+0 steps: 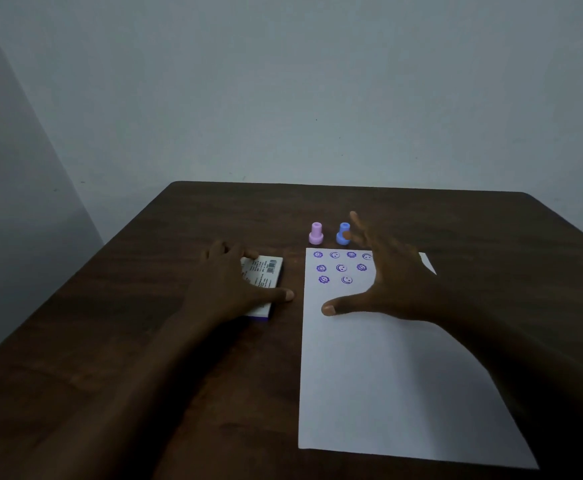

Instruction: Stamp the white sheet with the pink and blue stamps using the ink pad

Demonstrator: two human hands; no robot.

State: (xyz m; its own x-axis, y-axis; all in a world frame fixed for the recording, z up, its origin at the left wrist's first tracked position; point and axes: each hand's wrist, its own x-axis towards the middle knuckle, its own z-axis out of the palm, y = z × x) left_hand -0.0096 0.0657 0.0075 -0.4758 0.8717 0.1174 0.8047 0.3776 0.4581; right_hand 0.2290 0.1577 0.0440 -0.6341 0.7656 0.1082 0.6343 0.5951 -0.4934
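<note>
The white sheet lies on the dark wooden table, with several purple face prints in rows near its far end. Just beyond the sheet the pink stamp and the blue stamp stand upright side by side. The ink pad, a flat box with a printed label and barcode on top, lies left of the sheet. My left hand rests spread on the ink pad, thumb at its near right edge. My right hand hovers with fingers apart over the sheet's far right part, fingertips beside the blue stamp, holding nothing.
The table is dark brown wood with rounded far corners. A plain pale wall stands behind it. Its left edge runs diagonally toward me.
</note>
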